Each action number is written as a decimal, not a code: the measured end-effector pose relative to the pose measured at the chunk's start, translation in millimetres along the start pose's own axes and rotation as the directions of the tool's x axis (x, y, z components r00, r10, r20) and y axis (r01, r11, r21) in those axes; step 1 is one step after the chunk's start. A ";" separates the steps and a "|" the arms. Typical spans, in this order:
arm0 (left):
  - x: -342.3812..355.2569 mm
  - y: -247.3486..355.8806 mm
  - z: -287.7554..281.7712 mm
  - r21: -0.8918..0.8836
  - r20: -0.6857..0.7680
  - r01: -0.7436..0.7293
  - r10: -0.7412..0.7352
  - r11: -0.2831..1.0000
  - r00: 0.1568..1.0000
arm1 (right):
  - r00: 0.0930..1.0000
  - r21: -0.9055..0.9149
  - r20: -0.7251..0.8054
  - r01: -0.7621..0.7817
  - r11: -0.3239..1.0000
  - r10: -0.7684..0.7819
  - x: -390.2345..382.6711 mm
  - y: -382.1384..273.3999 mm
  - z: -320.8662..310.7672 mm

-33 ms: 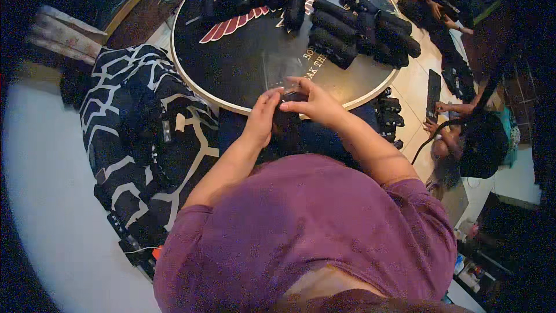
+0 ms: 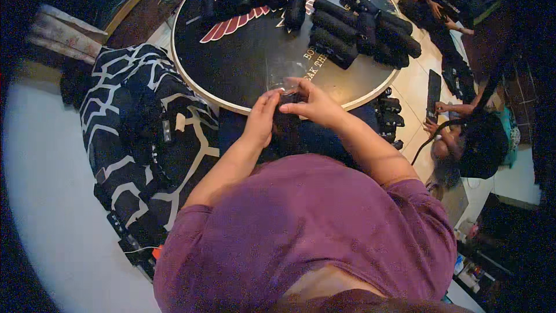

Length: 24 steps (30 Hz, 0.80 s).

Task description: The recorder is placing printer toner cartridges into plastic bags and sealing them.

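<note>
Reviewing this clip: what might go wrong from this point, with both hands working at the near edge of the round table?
The left hand and right hand hold a dark item partly inside a clear plastic bag right at the rim of the round table. A loose grip could drop it off the edge. The thin bag might tear or bunch. The rolled black bundles near the far rim could be knocked off.

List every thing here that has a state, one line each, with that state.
Clear plastic bag: open, mouth held up at the table edge.
Black item: pinched between both hands, partly hidden.
Left hand: closed on the black item.
Right hand: gripping the bag and item top.
Black rolled bundles: rolled up, lying in rows.
Round table: bearing the bundles.
</note>
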<state>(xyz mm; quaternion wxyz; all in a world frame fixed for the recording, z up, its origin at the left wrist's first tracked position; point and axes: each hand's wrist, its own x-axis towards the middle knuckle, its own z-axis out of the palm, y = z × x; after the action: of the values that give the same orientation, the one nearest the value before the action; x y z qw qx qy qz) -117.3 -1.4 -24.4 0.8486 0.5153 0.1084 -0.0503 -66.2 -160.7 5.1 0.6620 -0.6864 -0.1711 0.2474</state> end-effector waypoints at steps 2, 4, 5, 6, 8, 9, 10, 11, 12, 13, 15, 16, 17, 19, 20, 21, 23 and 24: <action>-1.9 -5.2 -1.7 0.062 -0.003 -0.034 0.034 0.998 0.999 | 0.998 -0.128 -0.022 0.056 0.990 -0.060 0.2 8.0 -1.1; -3.0 -7.9 -1.9 0.124 -0.006 -0.066 0.067 0.990 0.998 | 0.994 -0.136 -0.072 0.072 0.988 -0.082 2.4 7.6 -6.8; -3.0 -7.6 -0.8 0.085 -0.026 -0.020 0.023 0.996 0.999 | 0.995 -0.135 -0.069 0.068 0.989 -0.078 4.2 2.7 -9.3; -3.8 -7.4 -0.2 0.046 -0.045 0.025 -0.022 0.999 0.999 | 0.993 0.001 -0.111 0.035 0.999 -0.034 6.3 -5.5 -13.6; -6.1 -7.6 2.2 0.071 -0.035 0.009 -0.007 0.997 0.999 | 0.980 0.135 -0.200 0.042 0.990 -0.015 12.6 -13.8 -18.0; -7.2 -8.1 2.7 0.098 -0.024 -0.010 0.013 0.995 1.000 | 0.980 0.135 -0.200 0.039 0.990 -0.011 13.8 -19.8 -17.9; -7.2 -9.3 1.8 0.096 -0.025 -0.008 0.010 0.995 1.000 | 0.981 0.025 -0.190 0.034 0.999 -0.029 14.2 -30.7 -17.5; -6.4 -11.1 -0.1 0.171 -0.020 -0.053 0.057 0.984 0.998 | 0.983 -0.086 -0.177 0.031 0.996 -0.046 14.8 -37.8 -16.7; -5.6 -13.4 -2.4 0.244 -0.012 -0.097 0.103 0.965 0.995 | 0.975 -0.165 -0.193 0.080 0.983 -0.112 15.7 -39.3 -15.6; -4.2 -16.9 -5.9 0.243 -0.015 -0.096 0.103 0.965 0.995 | 0.976 -0.165 -0.190 0.079 0.983 -0.110 17.3 -40.9 -16.2; -2.6 -23.8 -12.5 0.376 -0.018 -0.169 0.190 0.911 0.982 | 0.993 -0.199 -0.115 -0.022 0.980 -0.001 23.1 -43.0 -18.4; -5.1 -19.8 -6.7 0.375 -0.017 -0.166 0.186 0.912 0.982 | 0.993 -0.198 -0.118 -0.026 0.980 0.002 27.6 -38.0 -21.9; -10.2 -11.6 3.5 0.318 -0.035 -0.176 0.197 0.932 0.980 | 0.993 -0.125 -0.107 -0.068 0.990 0.055 33.2 -28.7 -25.3; -13.3 -10.1 5.9 0.260 -0.059 -0.183 0.205 0.948 0.977 | 0.990 -0.052 -0.090 -0.115 0.992 0.110 35.6 -20.7 -24.1; -12.2 -14.4 1.0 0.153 -0.057 -0.163 0.173 0.975 0.983 | 0.983 0.070 -0.092 -0.152 0.986 0.158 35.7 -19.5 -20.5; -12.1 -16.6 -2.8 0.045 -0.052 -0.140 0.142 0.989 0.988 | 0.975 0.190 -0.089 -0.186 0.964 0.206 36.0 -18.0 -17.1; -14.7 -11.6 -4.0 0.022 -0.056 -0.118 0.119 0.993 0.991 | 0.956 0.211 -0.114 -0.244 0.947 0.271 37.8 -3.5 -12.1; -15.6 -9.6 -5.4 -0.001 -0.058 -0.101 0.100 0.995 0.993 | 0.933 0.231 -0.137 -0.296 0.927 0.332 38.4 5.3 -10.5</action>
<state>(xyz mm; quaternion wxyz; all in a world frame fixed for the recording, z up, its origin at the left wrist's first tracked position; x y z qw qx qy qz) -135.1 -1.4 -31.5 0.8477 0.5195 0.1069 0.0076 -29.4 -148.1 -4.5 0.6937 -0.6514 0.0260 0.3062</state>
